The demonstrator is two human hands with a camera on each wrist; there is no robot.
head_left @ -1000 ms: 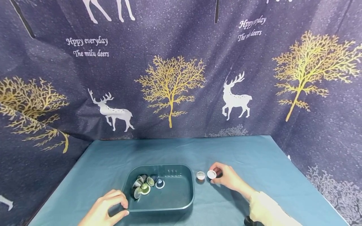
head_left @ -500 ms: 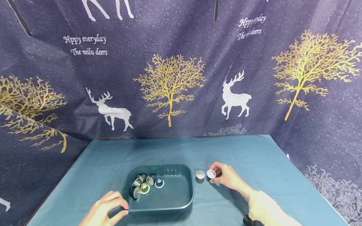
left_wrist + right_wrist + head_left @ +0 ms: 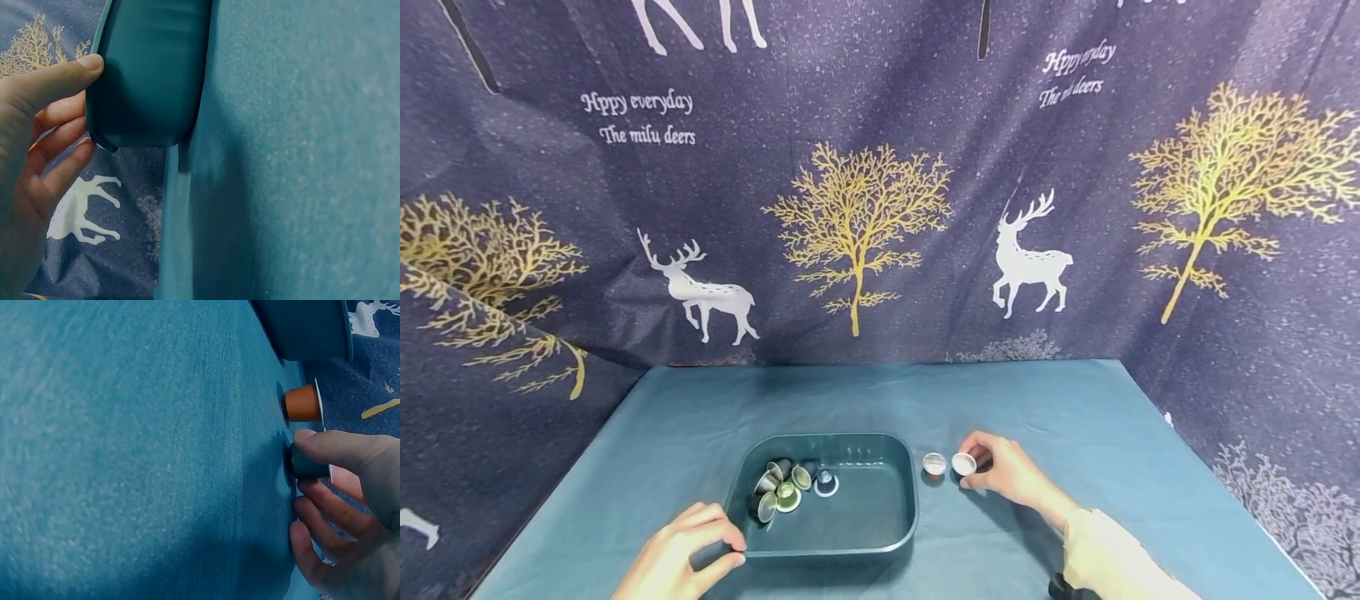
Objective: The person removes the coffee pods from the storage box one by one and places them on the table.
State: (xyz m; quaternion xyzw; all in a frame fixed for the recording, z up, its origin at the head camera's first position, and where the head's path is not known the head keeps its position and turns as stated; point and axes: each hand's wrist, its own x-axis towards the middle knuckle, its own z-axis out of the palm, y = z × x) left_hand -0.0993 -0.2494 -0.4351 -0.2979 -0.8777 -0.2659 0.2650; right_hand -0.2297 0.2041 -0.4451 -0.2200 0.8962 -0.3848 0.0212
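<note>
In the head view my left hand [image 3: 681,550] pinches the near left corner of a dark green tray [image 3: 827,552]. The left wrist view shows its thumb on one side of the tray rim [image 3: 94,100] and fingers behind it. On the cloth right of the tray, my right hand [image 3: 1007,472] holds a dark coffee capsule [image 3: 310,464] between thumb and fingers, its pale lid facing up. Beside that stands an orange coffee capsule [image 3: 303,404] with a silvery lid [image 3: 934,462], upright and untouched.
Several coffee capsules lie in the tray's left half, among them a green one [image 3: 787,495] and a blue one [image 3: 826,481] resting lid down. Teal cloth [image 3: 1037,408] covers the table. A dark curtain [image 3: 925,108] with deer and trees hangs behind and at the sides.
The head view has shifted slightly. Both hands keep their places, the left on the tray corner and the right on the dark coffee capsule.
</note>
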